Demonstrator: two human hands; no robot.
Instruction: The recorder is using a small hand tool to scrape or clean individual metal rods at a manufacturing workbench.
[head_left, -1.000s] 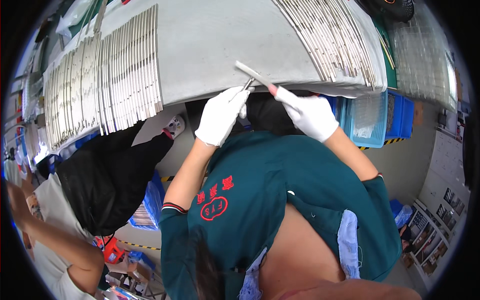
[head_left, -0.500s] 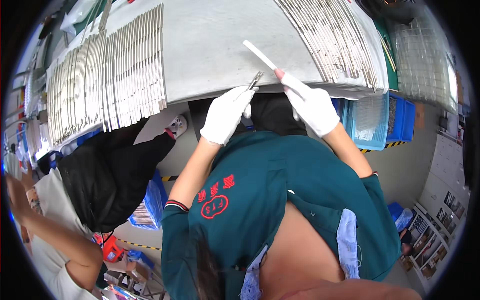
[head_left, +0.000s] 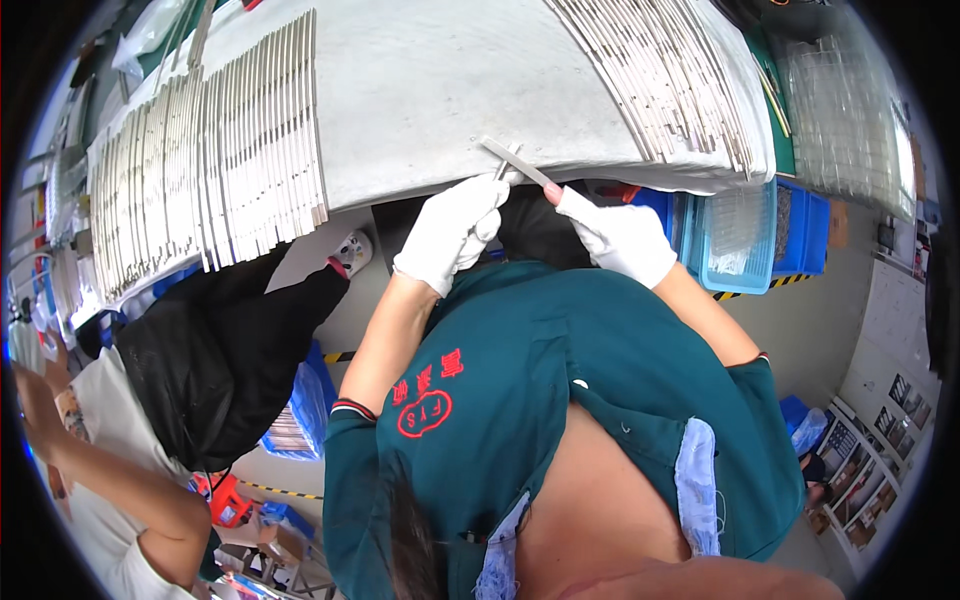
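Right at the table's (head_left: 440, 90) near edge, your left hand (head_left: 450, 232) is pinched on a small metal piece (head_left: 502, 171), which pokes out past the fingers, its long axis slanting away from you and rightward over the table. Your right hand (head_left: 622, 240), also at the table's near edge but further right, grasps the near end of a pale flat strip (head_left: 524, 168), a bare fingertip (head_left: 553, 194) showing at the glove. From that grip the strip runs leftward and away over the table, so it crosses the piece at a steep angle. Your left hand sits nearer the crossing; whether the two touch there, you cannot tell from this angle.

Close under both, the table's near edge is the likeliest obstacle to a lowered hand. Flanking them on the table, well apart from the strip, are the left rods (head_left: 260, 140) and the right rods (head_left: 665, 85), both laid in rows pointing away from you.

Below the table's right end sit a light-blue basket (head_left: 735, 284) and a blue bin (head_left: 814, 250); clear trays (head_left: 845, 120) stack beyond that end. A co-worker (head_left: 120, 440) is off the table's near left corner, and a shelf (head_left: 855, 505) stands farthest, well behind its right end.
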